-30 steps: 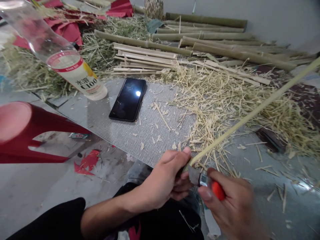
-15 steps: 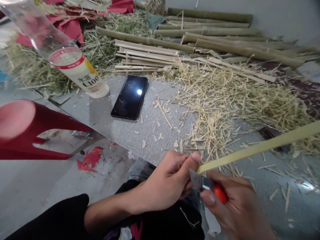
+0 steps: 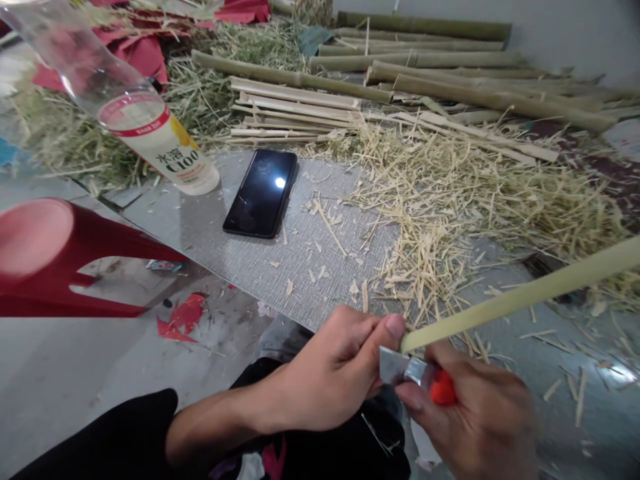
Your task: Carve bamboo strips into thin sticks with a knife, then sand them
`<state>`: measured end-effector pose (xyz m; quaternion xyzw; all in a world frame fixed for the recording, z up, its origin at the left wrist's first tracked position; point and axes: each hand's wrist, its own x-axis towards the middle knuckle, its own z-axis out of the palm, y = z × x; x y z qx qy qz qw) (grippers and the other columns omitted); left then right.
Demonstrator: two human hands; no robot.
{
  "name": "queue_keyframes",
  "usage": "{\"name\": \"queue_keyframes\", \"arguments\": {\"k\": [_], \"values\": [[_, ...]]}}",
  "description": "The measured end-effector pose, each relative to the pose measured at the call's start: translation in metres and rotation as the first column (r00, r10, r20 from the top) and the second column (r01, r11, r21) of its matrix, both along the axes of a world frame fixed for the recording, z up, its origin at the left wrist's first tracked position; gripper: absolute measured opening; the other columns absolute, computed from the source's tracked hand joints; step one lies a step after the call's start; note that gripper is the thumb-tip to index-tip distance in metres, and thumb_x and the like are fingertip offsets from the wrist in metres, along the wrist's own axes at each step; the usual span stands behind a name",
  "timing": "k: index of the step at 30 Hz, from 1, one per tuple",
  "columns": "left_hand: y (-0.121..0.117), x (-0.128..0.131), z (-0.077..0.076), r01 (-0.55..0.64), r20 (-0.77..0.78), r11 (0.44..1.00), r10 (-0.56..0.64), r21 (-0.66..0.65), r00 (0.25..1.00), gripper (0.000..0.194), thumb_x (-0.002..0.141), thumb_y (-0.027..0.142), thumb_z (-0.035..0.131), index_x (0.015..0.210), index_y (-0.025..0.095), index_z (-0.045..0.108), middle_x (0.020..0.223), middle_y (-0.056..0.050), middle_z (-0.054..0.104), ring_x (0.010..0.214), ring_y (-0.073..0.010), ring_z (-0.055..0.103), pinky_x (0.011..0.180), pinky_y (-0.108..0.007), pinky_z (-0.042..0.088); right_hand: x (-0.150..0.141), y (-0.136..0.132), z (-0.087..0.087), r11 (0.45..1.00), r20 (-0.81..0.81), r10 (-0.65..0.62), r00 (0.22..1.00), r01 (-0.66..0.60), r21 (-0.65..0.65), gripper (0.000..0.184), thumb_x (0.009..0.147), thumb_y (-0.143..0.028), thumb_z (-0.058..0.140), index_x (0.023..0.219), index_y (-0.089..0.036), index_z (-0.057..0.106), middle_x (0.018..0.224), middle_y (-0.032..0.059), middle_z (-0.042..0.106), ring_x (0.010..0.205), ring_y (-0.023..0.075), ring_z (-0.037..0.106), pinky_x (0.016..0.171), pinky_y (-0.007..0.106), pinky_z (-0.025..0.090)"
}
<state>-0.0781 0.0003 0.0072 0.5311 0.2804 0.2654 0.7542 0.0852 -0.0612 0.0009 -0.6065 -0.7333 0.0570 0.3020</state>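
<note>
A long pale-green bamboo strip slants from the right edge down to my left hand, whose thumb and curled fingers pinch its near end. My right hand is closed around a utility knife with an orange-red handle. The knife's flat metal blade points left, close beside the strip's near end and my left fingers. Whether the blade touches the strip I cannot tell. Both hands are above my lap, at the table's near edge.
On the grey table lie a black phone and a heap of bamboo shavings. A plastic bottle stands at left. Split bamboo pieces and bamboo poles lie behind. A red stool is at far left.
The blade has turned slightly to lie flatter and the right hand has shifted a little. The strip's near end appears slightly lower and to the right. Both grips stay the same.
</note>
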Motion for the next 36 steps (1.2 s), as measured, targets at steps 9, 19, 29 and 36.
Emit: {"name": "queue_keyframes", "arguments": {"k": [9, 19, 29, 36], "values": [[0.002, 0.005, 0.002, -0.010, -0.033, 0.990, 0.006, -0.142, 0.999, 0.060, 0.098, 0.061, 0.040, 0.055, 0.019, 0.038, 0.043, 0.007, 0.034, 0.038, -0.0034, 0.028, 0.038, -0.017, 0.023, 0.005, 0.006, 0.012, 0.961, -0.172, 0.082, 0.982, -0.124, -0.247, 0.061, 0.093, -0.070, 0.041, 0.059, -0.021, 0.050, 0.042, -0.0066, 0.040, 0.035, 0.0047, 0.037, 0.036, 0.018, 0.027], [-0.005, 0.005, -0.004, 0.004, 0.038, 0.982, 0.003, -0.188, 0.999, 0.059, 0.103, 0.054, 0.033, 0.056, 0.018, 0.034, 0.047, 0.008, 0.029, 0.040, -0.0034, 0.027, 0.038, -0.016, 0.023, 0.007, -0.003, 0.001, 0.994, 0.238, -0.039, 0.970, 0.012, 0.111, 0.055, 0.097, -0.063, 0.041, 0.086, -0.014, 0.064, 0.055, -0.0006, 0.060, 0.044, 0.0095, 0.054, 0.048, 0.023, 0.042], [0.001, 0.005, -0.009, 0.125, 0.238, 0.877, -0.013, -0.464, 0.971, 0.055, 0.101, 0.050, 0.041, 0.057, 0.020, 0.031, 0.046, 0.011, 0.022, 0.038, -0.0020, 0.018, 0.037, -0.015, 0.020, 0.007, -0.014, 0.004, 0.990, 0.384, -0.134, 0.914, 0.107, 0.091, 0.051, 0.095, -0.062, 0.049, 0.082, -0.014, 0.065, 0.054, -0.0016, 0.057, 0.045, 0.0105, 0.051, 0.051, 0.028, 0.034], [0.000, 0.006, -0.008, 0.131, 0.258, 0.856, 0.003, -0.499, 0.966, 0.052, 0.103, 0.047, 0.039, 0.059, 0.020, 0.031, 0.047, 0.012, 0.021, 0.039, -0.0025, 0.015, 0.037, -0.013, 0.019, 0.005, -0.013, 0.001, 0.979, 0.446, -0.199, 0.872, 0.155, 0.133, 0.053, 0.095, -0.063, 0.047, 0.079, -0.016, 0.064, 0.053, -0.0025, 0.055, 0.043, 0.0096, 0.044, 0.049, 0.028, 0.028]]}}
